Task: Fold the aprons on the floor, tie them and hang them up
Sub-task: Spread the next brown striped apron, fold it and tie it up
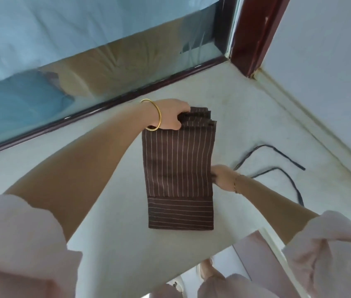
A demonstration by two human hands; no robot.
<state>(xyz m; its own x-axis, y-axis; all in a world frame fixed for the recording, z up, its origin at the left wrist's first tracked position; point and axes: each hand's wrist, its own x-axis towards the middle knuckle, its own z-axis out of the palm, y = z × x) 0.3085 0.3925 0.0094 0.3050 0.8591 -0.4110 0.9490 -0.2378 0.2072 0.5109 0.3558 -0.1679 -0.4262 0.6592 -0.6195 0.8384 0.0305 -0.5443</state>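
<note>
The left hand [170, 117] grips the far end of the apron [179, 168], the right hand [224, 177] its right edge; likely limp and light, best held by the folded edges.

Folded brown apron [179, 168] with thin pale stripes, flat in a long narrow stack. Layered edges fanned at the end nearest the window frame [106, 104], crosswise-striped band at the far end. Dark ties [275, 168] loose alongside.

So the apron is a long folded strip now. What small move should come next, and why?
Probably the left hand should bring the far end it grips over toward the near hem, halving the apron. The strip is long, the right hand holds its right edge, and the straps lie loose beside it, untied.
</note>
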